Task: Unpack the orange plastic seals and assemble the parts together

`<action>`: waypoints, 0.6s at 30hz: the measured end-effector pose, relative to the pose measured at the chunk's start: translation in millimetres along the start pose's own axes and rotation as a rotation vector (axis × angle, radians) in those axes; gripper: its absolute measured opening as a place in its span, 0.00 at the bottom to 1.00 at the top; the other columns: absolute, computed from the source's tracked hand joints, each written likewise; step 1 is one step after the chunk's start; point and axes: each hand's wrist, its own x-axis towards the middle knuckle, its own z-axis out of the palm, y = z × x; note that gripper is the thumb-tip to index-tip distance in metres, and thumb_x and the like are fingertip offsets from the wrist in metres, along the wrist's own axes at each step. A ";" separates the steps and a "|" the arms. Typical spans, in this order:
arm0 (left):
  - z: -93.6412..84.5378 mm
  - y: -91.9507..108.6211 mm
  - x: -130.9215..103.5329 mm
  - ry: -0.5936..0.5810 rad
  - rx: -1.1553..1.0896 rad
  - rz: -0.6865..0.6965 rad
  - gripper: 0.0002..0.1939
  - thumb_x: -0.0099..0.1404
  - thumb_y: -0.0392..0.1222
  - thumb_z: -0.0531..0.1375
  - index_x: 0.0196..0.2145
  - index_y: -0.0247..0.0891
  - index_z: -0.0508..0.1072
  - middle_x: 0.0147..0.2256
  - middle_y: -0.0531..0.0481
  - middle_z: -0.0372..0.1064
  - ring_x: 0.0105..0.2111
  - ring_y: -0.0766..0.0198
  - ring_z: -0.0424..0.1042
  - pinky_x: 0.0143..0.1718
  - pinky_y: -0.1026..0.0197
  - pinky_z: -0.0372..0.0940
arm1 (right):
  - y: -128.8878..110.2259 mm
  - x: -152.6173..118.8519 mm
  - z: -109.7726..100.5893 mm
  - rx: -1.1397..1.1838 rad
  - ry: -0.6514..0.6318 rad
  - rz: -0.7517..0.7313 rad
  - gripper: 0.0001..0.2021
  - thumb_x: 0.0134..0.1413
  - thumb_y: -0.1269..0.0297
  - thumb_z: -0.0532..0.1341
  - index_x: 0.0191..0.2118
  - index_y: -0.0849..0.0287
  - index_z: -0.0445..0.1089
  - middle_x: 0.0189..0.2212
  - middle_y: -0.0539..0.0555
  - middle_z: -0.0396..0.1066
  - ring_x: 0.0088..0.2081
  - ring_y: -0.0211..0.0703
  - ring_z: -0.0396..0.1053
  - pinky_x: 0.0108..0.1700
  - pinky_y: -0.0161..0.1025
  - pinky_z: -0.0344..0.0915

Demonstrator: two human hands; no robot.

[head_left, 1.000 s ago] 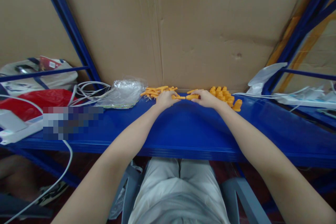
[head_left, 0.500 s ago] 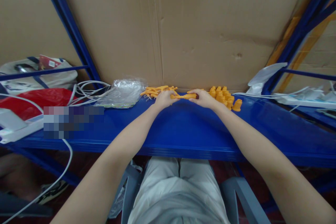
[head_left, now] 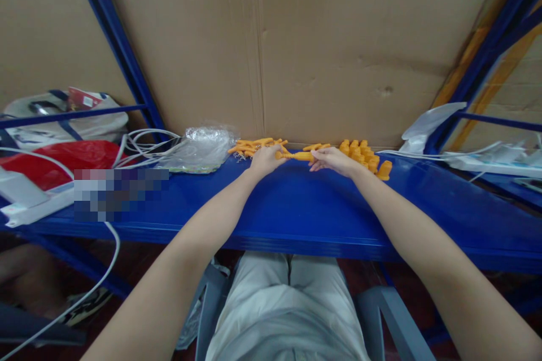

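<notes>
My left hand (head_left: 266, 161) is closed around the left end of an orange spindle-shaped plastic piece (head_left: 301, 155), which lies level between my hands above the blue shelf (head_left: 296, 203). At the piece's right end, my right hand (head_left: 332, 161) pinches with thumb and forefinger, its other fingers loosely bent. Behind my left hand is a heap of orange sticks with small metal chains (head_left: 249, 146). A few loose orange sticks (head_left: 315, 146) rest beyond the held piece. Orange cup-shaped parts (head_left: 359, 151) stand in rows to the right of my right hand.
Clear plastic bags (head_left: 199, 149) lie left of the heap. White cables (head_left: 148, 141), a red bag (head_left: 76, 158) and a white power strip (head_left: 40, 203) are farther left. A cardboard sheet (head_left: 322, 56) closes the back. Another power strip (head_left: 495, 161) is at right.
My right hand has turned and loosened its outer fingers, showing more of the orange piece. My left hand keeps its hold in nearly the same place.
</notes>
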 end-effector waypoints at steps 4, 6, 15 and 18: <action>0.8 2.2 -0.6 0.000 0.000 -0.024 0.16 0.66 0.52 0.65 0.48 0.43 0.80 0.45 0.45 0.80 0.50 0.50 0.77 0.53 0.54 0.69 | -1.7 -1.6 2.2 0.072 0.029 0.059 0.10 0.67 0.61 0.62 0.35 0.61 0.71 0.27 0.55 0.76 0.28 0.38 0.77 0.37 0.34 0.76; 1.2 2.9 -0.6 -0.005 0.003 -0.036 0.16 0.66 0.52 0.65 0.48 0.43 0.80 0.46 0.45 0.80 0.51 0.50 0.77 0.53 0.54 0.69 | -2.3 -1.3 1.1 0.069 0.017 0.078 0.07 0.67 0.62 0.62 0.39 0.60 0.70 0.29 0.55 0.77 0.28 0.39 0.77 0.37 0.35 0.76; 1.5 3.2 -1.3 -0.006 0.008 -0.030 0.16 0.66 0.51 0.65 0.48 0.44 0.80 0.45 0.46 0.80 0.49 0.52 0.77 0.52 0.54 0.70 | 1.3 -0.2 -2.6 0.032 -0.008 0.027 0.14 0.59 0.73 0.67 0.46 0.56 0.64 0.29 0.49 0.77 0.26 0.36 0.76 0.31 0.32 0.75; 1.1 3.6 -2.0 -0.002 0.019 -0.022 0.16 0.67 0.51 0.65 0.48 0.43 0.80 0.45 0.46 0.81 0.49 0.51 0.77 0.52 0.54 0.70 | 0.9 0.4 -0.7 0.019 -0.012 0.052 0.07 0.63 0.68 0.66 0.40 0.58 0.65 0.26 0.51 0.77 0.24 0.35 0.75 0.29 0.31 0.73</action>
